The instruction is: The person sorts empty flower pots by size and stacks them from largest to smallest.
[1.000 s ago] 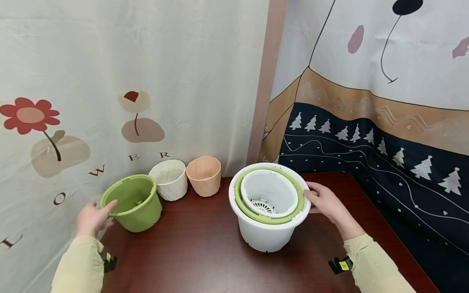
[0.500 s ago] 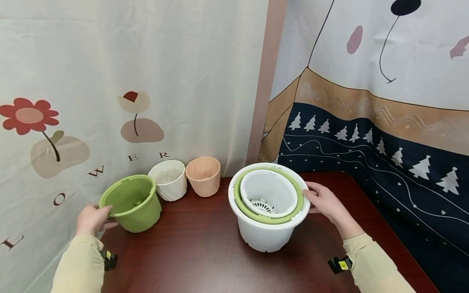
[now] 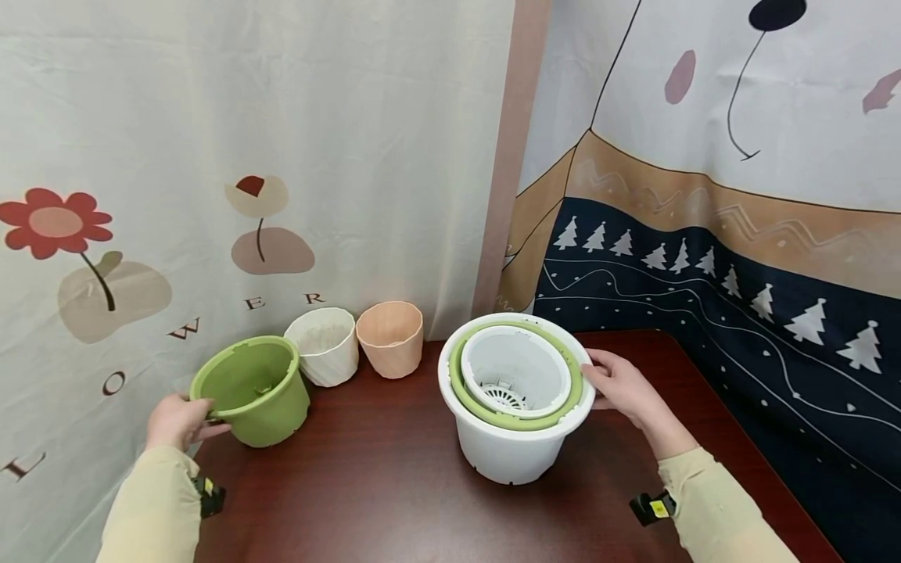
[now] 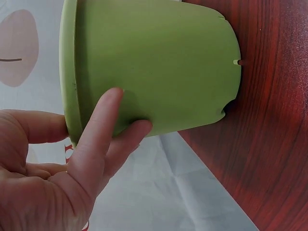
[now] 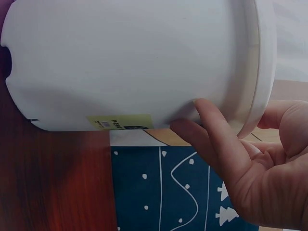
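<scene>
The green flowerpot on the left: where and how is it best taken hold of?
Probably by the rim of the green flowerpot, coming from the left, where the left hand grips it. Its open mouth faces up, so a thumb can go over the rim, with fingers against the tapering wall. A white ridged pot sits close on its right.

Two hands were in view, two green pots, three white pots, one peach pot, two wrist cameras, one table
</scene>
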A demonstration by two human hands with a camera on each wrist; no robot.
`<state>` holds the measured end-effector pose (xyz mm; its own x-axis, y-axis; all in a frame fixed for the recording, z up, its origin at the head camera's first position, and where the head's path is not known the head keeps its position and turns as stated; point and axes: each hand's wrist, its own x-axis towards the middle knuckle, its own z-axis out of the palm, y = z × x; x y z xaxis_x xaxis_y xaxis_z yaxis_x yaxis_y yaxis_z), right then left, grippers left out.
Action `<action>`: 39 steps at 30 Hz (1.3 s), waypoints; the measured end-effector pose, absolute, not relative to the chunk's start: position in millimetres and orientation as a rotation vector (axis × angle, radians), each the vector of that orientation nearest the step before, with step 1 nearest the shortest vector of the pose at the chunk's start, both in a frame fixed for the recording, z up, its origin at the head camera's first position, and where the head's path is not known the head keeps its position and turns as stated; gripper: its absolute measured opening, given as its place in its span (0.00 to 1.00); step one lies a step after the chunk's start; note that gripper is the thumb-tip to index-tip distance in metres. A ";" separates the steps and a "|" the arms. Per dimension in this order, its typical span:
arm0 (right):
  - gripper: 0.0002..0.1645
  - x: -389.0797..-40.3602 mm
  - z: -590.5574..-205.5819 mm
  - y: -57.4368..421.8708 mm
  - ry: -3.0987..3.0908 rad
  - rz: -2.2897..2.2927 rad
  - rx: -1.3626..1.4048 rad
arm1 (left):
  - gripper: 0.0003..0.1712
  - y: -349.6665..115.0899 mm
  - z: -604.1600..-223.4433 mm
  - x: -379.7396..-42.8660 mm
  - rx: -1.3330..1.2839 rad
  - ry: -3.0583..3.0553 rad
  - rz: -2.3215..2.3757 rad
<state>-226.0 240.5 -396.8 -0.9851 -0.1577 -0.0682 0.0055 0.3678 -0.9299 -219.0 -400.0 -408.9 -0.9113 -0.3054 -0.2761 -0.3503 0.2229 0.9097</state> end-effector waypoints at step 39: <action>0.32 -226.3 -397.7 240.5 2.480 -1.679 -0.139 | 0.31 -400.3 -421.2 -198.6 -0.646 2.625 1.681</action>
